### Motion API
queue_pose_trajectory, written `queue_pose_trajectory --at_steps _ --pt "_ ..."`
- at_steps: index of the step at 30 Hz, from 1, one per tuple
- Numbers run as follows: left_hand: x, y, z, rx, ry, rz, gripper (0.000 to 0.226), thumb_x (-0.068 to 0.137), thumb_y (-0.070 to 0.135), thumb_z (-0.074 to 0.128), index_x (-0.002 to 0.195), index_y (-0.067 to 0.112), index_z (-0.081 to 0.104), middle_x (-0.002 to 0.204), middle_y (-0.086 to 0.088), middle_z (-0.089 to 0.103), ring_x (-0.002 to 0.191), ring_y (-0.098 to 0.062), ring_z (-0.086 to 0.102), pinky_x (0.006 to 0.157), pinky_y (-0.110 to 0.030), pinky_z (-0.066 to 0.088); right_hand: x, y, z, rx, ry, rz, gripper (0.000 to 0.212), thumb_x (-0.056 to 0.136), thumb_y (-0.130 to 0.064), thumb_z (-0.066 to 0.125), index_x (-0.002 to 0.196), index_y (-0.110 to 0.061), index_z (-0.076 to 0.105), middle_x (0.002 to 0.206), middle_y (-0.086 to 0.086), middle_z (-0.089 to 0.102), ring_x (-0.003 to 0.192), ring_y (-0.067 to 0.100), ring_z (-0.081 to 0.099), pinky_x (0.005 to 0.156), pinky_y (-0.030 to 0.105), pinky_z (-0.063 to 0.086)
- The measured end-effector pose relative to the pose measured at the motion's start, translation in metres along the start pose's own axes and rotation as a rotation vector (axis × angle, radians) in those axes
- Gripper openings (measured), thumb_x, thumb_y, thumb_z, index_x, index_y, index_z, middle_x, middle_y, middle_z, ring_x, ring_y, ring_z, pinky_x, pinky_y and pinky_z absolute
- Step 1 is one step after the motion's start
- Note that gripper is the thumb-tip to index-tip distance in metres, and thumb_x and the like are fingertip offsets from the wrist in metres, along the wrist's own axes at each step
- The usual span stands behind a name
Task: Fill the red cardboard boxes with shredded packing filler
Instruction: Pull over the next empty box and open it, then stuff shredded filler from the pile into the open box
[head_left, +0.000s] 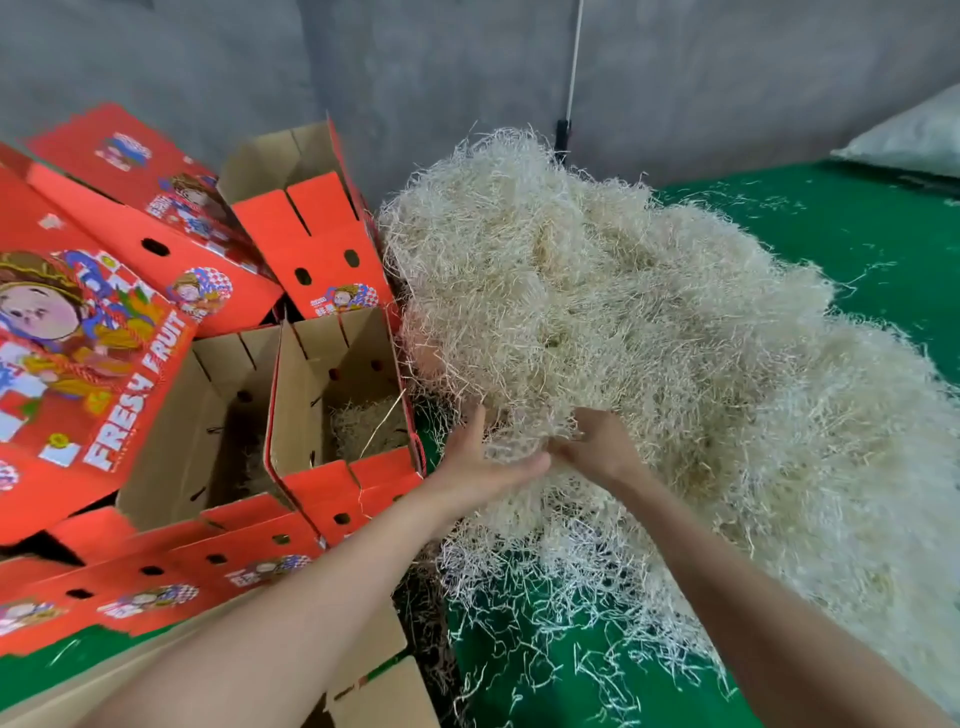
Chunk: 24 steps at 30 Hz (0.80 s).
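Both hands reach forward into the near edge of the shredded filler pile (623, 312). The left hand (483, 462) lies released, thumb raised and fingers stretched out straight under a hanging clump of strands, palm turned toward the other hand. The right hand (597, 441) shows only its back. Its fingers are sunk among the strands close to the left fingertips, so whether it is grasping a tuft cannot be told. The pale pile rises beyond the hands and spreads far out to the right of them, with loose strands scattered on the green surface (571, 686) below the wrists. Just left of the left hand stands the nearest open box (332, 483), red outside and plain brown inside, with a thin layer of filler on its bottom. Touching it on the side away from the hands is a second open box (208, 405), its inside mostly in shadow. Beyond these, a third open box (317, 234) leans tilted against the pile's edge. Farther left lie printed red boxes (78, 364) reading FRESH FRUIT. A grey wall (415, 78) stands behind the pile.
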<state>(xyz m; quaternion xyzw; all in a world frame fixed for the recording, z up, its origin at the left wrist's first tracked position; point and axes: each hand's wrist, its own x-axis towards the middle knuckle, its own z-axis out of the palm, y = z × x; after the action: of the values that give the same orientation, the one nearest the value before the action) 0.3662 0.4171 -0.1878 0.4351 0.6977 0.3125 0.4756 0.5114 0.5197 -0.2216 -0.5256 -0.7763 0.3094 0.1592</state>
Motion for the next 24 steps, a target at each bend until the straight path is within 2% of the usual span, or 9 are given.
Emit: queue_pose_trajectory --at_steps 2,5,8,11,15,17,21,23,24 --pt "0.010 0.002 0.002 -0.412 -0.107 -0.142 0.115 0.055 0.070 0.069 0.145 0.046 0.002 0.157 0.000 -0.001 0.141 -0.038 0.015 0.099 -0.066 0.033 -0.007 -0.018 -0.002 0.131 0.023 -0.064 0.014 0.083 -0.016 0.064 0.080 -0.014 0.050 0.073 -0.005 0.051 0.058 0.006 0.048 0.050 0.014 0.039" --pt "0.027 0.017 0.007 -0.796 -0.179 -0.345 0.089 0.049 0.059 0.078 0.125 0.027 0.045 0.131 -0.023 0.048 0.105 -0.042 0.060 0.080 -0.051 0.054 -0.034 -0.032 0.002 0.106 -0.114 -0.165 0.035 0.079 -0.022 0.067 0.109 -0.008 0.055 0.092 -0.006 0.057 0.073 0.012 0.061 0.054 0.013 0.046" --pt "0.039 0.019 0.019 -0.637 -0.089 -0.353 0.077 0.053 0.035 0.082 0.121 0.016 0.052 0.106 -0.018 0.062 0.081 -0.029 0.067 0.058 -0.031 0.056 -0.054 -0.030 -0.011 0.250 -0.370 -0.232 0.030 0.078 -0.025 0.069 0.104 -0.019 0.056 0.080 -0.007 0.057 0.061 -0.001 0.057 0.053 0.017 0.049" --pt "0.045 0.011 0.021 -0.365 0.119 -0.270 0.070 0.079 0.017 0.068 0.141 0.020 0.035 0.128 -0.011 0.051 0.071 -0.016 0.064 0.041 -0.019 0.047 -0.043 -0.019 -0.041 0.256 -0.548 -0.215 0.036 0.077 -0.033 0.067 0.110 -0.024 0.060 0.100 -0.010 0.063 0.083 0.001 0.062 0.072 0.022 0.053" --pt "0.044 -0.015 0.017 -0.004 0.151 -0.059 0.068 0.080 0.023 0.069 0.140 0.018 0.036 0.146 -0.001 0.036 0.122 -0.014 0.045 0.092 -0.029 0.043 -0.001 -0.014 -0.059 0.057 0.032 -0.157 0.029 0.090 -0.007 0.054 0.117 -0.016 0.059 0.118 -0.002 0.063 0.090 0.004 0.061 0.073 0.011 0.051" --pt "0.032 -0.025 0.024 0.154 0.120 0.039 0.053 0.080 0.026 0.070 0.128 0.029 0.048 0.141 0.005 0.043 0.096 -0.001 0.052 0.073 -0.015 0.045 0.021 -0.021 -0.056 0.009 0.213 -0.166 0.036 0.088 -0.008 0.057 0.122 -0.016 0.055 0.123 0.000 0.059 0.102 0.012 0.060 0.088 0.023 0.050" --pt "0.031 -0.039 0.039 0.334 0.119 0.051 0.049 0.087 0.021 0.062 0.134 0.024 0.047 0.126 0.003 0.057 0.049 0.007 0.048 0.047 -0.014 0.044 0.080 -0.065 -0.029 -0.171 0.141 -0.291 0.094 0.075 -0.033 0.072 0.143 -0.038 0.008 0.155 0.007 -0.002 0.141 0.035 0.007 0.108 0.043 0.008" --pt "0.030 -0.034 0.044 0.420 0.091 0.095 0.056 0.092 0.020 0.055 0.143 0.023 0.033 0.145 0.003 0.040 0.060 0.012 0.049 0.061 -0.002 0.044 0.111 -0.091 -0.013 -0.306 0.073 -0.315 0.117 0.068 -0.046 0.075 0.140 -0.045 -0.017 0.147 0.009 -0.034 0.135 0.042 -0.020 0.104 0.054 -0.004" --pt "0.029 -0.031 0.045 0.450 0.081 0.117 0.058 0.092 0.021 0.052 0.145 0.022 0.028 0.150 0.003 0.032 0.082 0.011 0.054 0.079 -0.004 0.044 0.124 -0.098 -0.006 -0.367 0.053 -0.300 0.123 0.065 -0.051 0.075 0.138 -0.046 -0.024 0.141 0.010 -0.042 0.131 0.044 -0.027 0.103 0.060 -0.005"
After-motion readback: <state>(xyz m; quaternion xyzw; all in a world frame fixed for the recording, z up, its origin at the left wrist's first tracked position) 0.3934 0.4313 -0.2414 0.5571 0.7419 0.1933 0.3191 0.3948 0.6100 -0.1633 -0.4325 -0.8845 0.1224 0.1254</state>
